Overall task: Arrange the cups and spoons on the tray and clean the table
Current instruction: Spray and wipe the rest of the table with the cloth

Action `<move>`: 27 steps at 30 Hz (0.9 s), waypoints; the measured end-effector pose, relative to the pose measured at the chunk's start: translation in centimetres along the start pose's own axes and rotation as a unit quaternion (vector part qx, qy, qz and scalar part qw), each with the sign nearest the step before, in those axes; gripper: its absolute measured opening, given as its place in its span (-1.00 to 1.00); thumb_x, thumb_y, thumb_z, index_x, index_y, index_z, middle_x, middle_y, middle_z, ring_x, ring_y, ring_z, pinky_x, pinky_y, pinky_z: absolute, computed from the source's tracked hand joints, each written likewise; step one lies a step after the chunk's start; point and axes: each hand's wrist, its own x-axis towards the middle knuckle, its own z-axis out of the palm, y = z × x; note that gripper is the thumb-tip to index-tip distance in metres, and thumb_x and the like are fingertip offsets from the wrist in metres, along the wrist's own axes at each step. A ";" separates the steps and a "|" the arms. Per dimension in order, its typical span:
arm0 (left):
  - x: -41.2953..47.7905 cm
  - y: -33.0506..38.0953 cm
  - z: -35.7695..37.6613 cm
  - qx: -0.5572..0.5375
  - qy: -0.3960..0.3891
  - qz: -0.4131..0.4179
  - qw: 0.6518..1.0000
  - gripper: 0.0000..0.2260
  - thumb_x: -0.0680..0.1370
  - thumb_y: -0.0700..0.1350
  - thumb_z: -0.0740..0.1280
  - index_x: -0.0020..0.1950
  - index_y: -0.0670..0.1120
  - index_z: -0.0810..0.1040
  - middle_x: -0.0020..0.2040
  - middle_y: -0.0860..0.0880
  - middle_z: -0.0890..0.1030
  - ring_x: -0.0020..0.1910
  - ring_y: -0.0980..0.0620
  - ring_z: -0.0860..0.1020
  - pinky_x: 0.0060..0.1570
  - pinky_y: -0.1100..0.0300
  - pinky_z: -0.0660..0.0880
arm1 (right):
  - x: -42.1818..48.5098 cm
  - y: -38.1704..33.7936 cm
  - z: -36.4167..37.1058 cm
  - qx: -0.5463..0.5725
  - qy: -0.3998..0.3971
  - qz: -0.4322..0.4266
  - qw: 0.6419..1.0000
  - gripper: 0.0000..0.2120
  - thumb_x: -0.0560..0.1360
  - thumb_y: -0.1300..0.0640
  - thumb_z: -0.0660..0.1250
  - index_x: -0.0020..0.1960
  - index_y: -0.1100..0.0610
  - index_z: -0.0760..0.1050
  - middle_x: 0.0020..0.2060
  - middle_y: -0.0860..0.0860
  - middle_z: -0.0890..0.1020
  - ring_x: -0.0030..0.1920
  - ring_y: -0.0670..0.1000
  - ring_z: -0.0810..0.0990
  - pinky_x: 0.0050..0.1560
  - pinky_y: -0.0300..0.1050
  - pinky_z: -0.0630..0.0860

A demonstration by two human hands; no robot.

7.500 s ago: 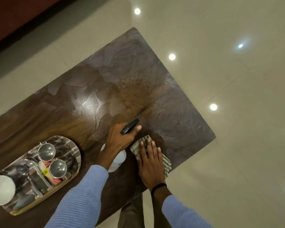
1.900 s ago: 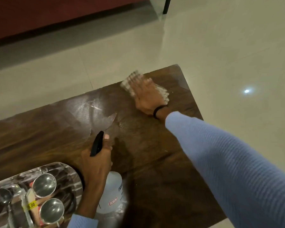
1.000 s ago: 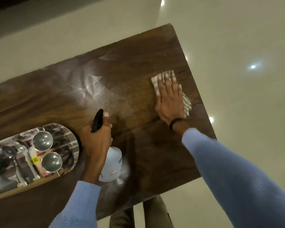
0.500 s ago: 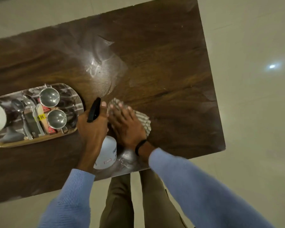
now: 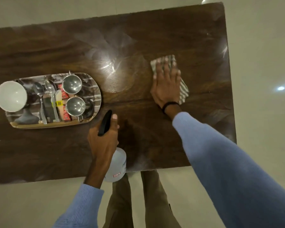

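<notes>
Right of the smear (image 5: 112, 68), the cloth (image 5: 184, 91) was pressed under the flat right hand (image 5: 167, 87), the bottle (image 5: 117, 167) gripped by the left hand (image 5: 104, 140).

An oval tray (image 5: 48, 126) with a wooden near rim lies on the left of the dark wood table (image 5: 155, 38). Two small steel cups (image 5: 72, 84) (image 5: 75, 106) stand upright on its right end, one farther, one nearer. A white cup (image 5: 11, 96) stands at its left end. Two steel spoons (image 5: 39, 99) (image 5: 52, 96) lie side by side between them, bowls pointing far. A striped cloth (image 5: 183, 89) lies flat on the table's right part under the flat right grip (image 5: 167, 86). The left grip (image 5: 104, 140) holds a white spray bottle (image 5: 118, 163) at the near edge.
</notes>
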 end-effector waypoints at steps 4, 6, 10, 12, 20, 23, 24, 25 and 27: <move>-0.3 -1.5 -1.1 -0.011 0.007 -0.014 1.000 -0.66 0.56 0.15 0.41 -0.08 -0.14 0.69 -0.26 -0.06 0.70 -0.46 0.03 0.58 -0.52 0.22 0.45 | -1.7 -5.4 2.4 -0.030 -0.048 -0.158 0.986 -0.42 0.65 0.03 0.04 0.65 0.00 0.01 0.64 0.06 0.05 0.64 0.16 -0.05 0.59 0.23 -0.02; -0.4 -1.9 -2.0 -0.012 0.016 -0.011 1.000 -0.65 0.56 0.15 0.41 -0.13 -0.14 0.69 -0.29 -0.08 0.69 -0.49 0.03 0.55 -0.52 0.22 0.43 | -5.7 -6.2 3.7 -0.032 -0.065 -0.213 0.974 -0.43 0.67 0.02 0.02 0.65 0.01 -0.01 0.64 0.06 0.03 0.64 0.16 -0.05 0.60 0.22 -0.04; -0.4 -2.7 -4.4 0.000 0.014 0.001 1.000 -0.70 0.57 0.13 0.40 -0.13 -0.09 0.67 -0.25 -0.10 0.70 -0.47 0.02 0.56 -0.51 0.22 0.45 | -15.6 -5.6 5.4 -0.024 -0.111 -0.265 0.958 -0.42 0.67 0.00 0.06 0.65 0.00 0.00 0.65 0.05 0.01 0.64 0.15 -0.08 0.59 0.22 -0.03; -0.3 -3.3 -5.5 0.005 0.018 0.009 1.000 -0.72 0.58 0.12 0.39 -0.15 -0.06 0.66 -0.25 -0.12 0.70 -0.47 0.00 0.56 -0.47 0.18 0.47 | -19.1 -5.3 6.1 -0.021 -0.126 -0.272 0.954 -0.42 0.67 0.00 0.10 0.65 0.00 0.03 0.64 0.04 0.04 0.64 0.14 -0.05 0.60 0.21 -0.02; -0.2 -4.8 -8.7 -0.005 0.019 -0.005 1.000 -0.78 0.58 0.10 0.39 -0.18 0.01 0.62 -0.28 -0.06 0.68 -0.42 0.02 0.59 -0.41 0.13 0.55 | -24.3 -4.4 7.0 -0.021 -0.142 -0.274 0.951 -0.34 0.66 0.01 0.11 0.64 -0.05 -0.16 0.63 -0.01 -0.08 0.64 0.11 -0.05 0.58 0.23 0.08; -0.1 -5.2 -10.0 -0.009 0.016 -0.012 1.000 -0.77 0.58 0.11 0.37 -0.19 0.02 0.60 -0.29 -0.03 0.67 -0.44 0.06 0.58 -0.39 0.15 0.57 | -24.1 -4.4 7.1 -0.030 -0.135 -0.255 0.957 -0.32 0.66 0.01 0.13 0.64 -0.08 -0.18 0.63 -0.02 -0.05 0.64 0.10 -0.03 0.58 0.22 0.09; 0.0 -5.4 -10.4 -0.010 0.017 -0.009 1.000 -0.76 0.58 0.11 0.37 -0.20 0.02 0.61 -0.30 -0.04 0.67 -0.46 0.07 0.58 -0.40 0.15 0.58 | -24.1 -4.6 7.1 -0.031 -0.130 -0.243 0.961 -0.33 0.66 0.01 0.13 0.64 -0.08 -0.18 0.63 -0.02 -0.04 0.64 0.10 -0.03 0.59 0.21 0.07; 0.1 -5.6 -10.9 -0.013 0.018 -0.005 1.000 -0.76 0.58 0.11 0.37 -0.21 0.01 0.61 -0.30 -0.05 0.67 -0.45 0.06 0.59 -0.39 0.13 0.59 | -24.0 -4.8 7.1 -0.032 -0.125 -0.230 0.965 -0.33 0.66 0.01 0.13 0.64 -0.08 -0.16 0.63 -0.02 -0.03 0.64 0.10 -0.03 0.59 0.20 0.05; 0.2 -6.0 -11.6 -0.027 0.025 0.002 0.999 -0.77 0.59 0.08 0.38 -0.21 0.00 0.61 -0.28 -0.09 0.68 -0.42 -0.02 0.61 -0.35 0.03 0.61 | -23.8 -5.5 7.2 -0.036 -0.114 -0.200 0.973 -0.35 0.66 0.00 0.14 0.65 -0.07 -0.11 0.64 -0.01 -0.01 0.64 0.09 -0.03 0.59 0.20 0.03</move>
